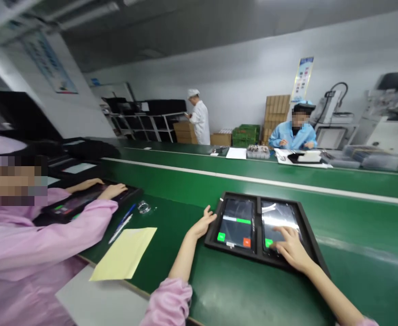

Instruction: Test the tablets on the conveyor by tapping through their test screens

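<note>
A black tray (257, 226) lies on the green bench and holds two tablets side by side. My left hand (203, 222) rests against the tray's left rim, holding nothing. The left tablet (236, 224) shows a dark screen with green and orange buttons and a green bar. My right hand (287, 248) lies over the lower part of the right tablet (280, 217), its fingertips on the glass. That hand hides part of this screen, where a green button shows beside my fingers.
On the green bench (172, 217) lie a yellow paper sheet (123, 253), a pen (120, 228) and a small clear item (143, 207). At left, a co-worker in a pink smock (32, 244) handles another tray. A worker in blue sits at the far bench.
</note>
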The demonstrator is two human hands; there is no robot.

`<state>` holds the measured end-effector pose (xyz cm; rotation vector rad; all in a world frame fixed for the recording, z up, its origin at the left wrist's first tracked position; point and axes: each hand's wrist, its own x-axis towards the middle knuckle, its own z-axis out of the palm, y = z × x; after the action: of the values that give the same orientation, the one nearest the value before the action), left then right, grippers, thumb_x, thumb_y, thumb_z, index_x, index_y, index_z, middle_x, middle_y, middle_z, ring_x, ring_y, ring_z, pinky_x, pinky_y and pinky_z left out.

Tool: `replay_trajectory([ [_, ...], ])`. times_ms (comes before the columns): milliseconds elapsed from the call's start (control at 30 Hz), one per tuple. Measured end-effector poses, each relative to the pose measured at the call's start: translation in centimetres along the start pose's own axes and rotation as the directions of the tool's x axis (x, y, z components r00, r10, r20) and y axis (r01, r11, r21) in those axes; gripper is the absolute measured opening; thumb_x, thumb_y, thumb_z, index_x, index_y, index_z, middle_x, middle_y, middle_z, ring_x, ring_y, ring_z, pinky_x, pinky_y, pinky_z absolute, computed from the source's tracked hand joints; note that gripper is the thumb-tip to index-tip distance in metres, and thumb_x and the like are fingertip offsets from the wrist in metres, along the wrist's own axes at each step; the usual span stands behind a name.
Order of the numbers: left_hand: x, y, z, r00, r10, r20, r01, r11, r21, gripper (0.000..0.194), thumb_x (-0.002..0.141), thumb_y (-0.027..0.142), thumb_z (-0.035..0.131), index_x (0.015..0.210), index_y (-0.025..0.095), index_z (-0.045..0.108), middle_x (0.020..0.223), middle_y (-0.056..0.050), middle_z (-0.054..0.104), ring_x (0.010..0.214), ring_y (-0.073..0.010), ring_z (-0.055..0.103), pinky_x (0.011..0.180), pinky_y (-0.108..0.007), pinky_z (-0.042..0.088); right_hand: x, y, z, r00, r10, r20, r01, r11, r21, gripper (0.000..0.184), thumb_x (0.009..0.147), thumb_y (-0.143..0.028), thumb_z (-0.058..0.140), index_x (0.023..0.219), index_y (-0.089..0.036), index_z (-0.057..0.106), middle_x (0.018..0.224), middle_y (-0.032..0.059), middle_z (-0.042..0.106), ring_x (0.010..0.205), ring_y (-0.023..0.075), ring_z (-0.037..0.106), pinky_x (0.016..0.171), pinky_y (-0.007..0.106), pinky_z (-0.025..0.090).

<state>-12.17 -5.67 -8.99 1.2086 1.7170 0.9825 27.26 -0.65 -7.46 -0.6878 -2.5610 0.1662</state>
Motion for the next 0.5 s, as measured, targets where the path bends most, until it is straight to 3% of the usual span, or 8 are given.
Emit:
replay_trajectory([
  [100,2.8,1.9,0.4,0.997,-0.034,-0.065,0.039,0.996,0.082,0.089,0.088,0.067,0.044,0.153,0.017,0.011,0.151,-0.024,0.034,0.141,-0.0262,0.038,0.111,-0.038,0.034,-0.4,1.0,1.1,0.998,-0.037,-0.049,0.033,0.996,-0.078,0.053,0.102,-0.049,0.025,0.103,-0.035,0.076,0.129,0.009,0.052,0.114,0.0363,0.043,0.092,0.057,0.039],
  [200,5.3,4.4,2.0,0.99,-0.034,-0.137,0.065,0.972,0.227,0.073,0.087,0.054,0.052,0.147,0.019,0.03,0.151,-0.02,0.037,0.145,-0.032,0.028,0.115,-0.049,0.025,-1.1,2.2,2.4,0.989,-0.074,-0.124,0.06,0.992,-0.113,0.048,0.101,-0.049,0.027,0.107,-0.037,0.074,0.132,0.0075,0.052,0.114,0.0374,0.046,0.09,0.057,0.04],
  [267,6.5,6.5,3.6,0.988,0.028,-0.152,0.026,0.939,0.344,0.057,0.087,0.045,0.053,0.139,0.023,0.045,0.152,-0.016,0.037,0.146,-0.0332,0.024,0.117,-0.054,0.017,-1.4,2.9,3.0,0.984,-0.077,-0.162,0.057,0.991,-0.122,0.045,0.1,-0.046,0.029,0.114,-0.039,0.071,0.131,0.0069,0.053,0.114,0.0375,0.048,0.088,0.056,0.042],
  [333,7.4,8.7,5.7,0.987,0.125,-0.103,-0.065,0.889,0.454,0.038,0.091,0.035,0.047,0.126,0.026,0.06,0.147,-0.009,0.046,0.142,-0.0278,0.033,0.119,-0.048,0.016,-1.5,3.4,3.4,0.976,-0.095,-0.197,0.068,0.988,-0.139,0.041,0.099,-0.043,0.032,0.12,-0.041,0.067,0.131,0.0062,0.054,0.114,0.0371,0.05,0.086,0.054,0.044],
  [400,8.2,10.6,7.8,0.98,0.197,-0.021,-0.154,0.827,0.541,0.034,0.093,0.031,0.042,0.115,0.028,0.068,0.136,-0.007,0.057,0.132,-0.0235,0.046,0.118,-0.043,0.02,-1.5,3.6,3.5,0.966,-0.146,-0.212,0.114,0.981,-0.157,0.038,0.098,-0.041,0.036,0.123,-0.043,0.065,0.129,0.0051,0.056,0.111,0.0363,0.053,0.082,0.052,0.047],
  [500,8.8,12.3,10.4,0.974,0.222,0.048,-0.2,0.739,0.643,0.036,0.092,0.032,0.042,0.11,0.023,0.072,0.123,-0.012,0.065,0.119,-0.0275,0.056,0.115,-0.051,0.023,-1.2,3.4,2.7,0.97,-0.176,-0.17,0.15,0.976,-0.158,0.036,0.097,-0.041,0.04,0.122,-0.045,0.065,0.128,0.0038,0.058,0.109,0.0354,0.056,0.08,0.049,0.05],
])
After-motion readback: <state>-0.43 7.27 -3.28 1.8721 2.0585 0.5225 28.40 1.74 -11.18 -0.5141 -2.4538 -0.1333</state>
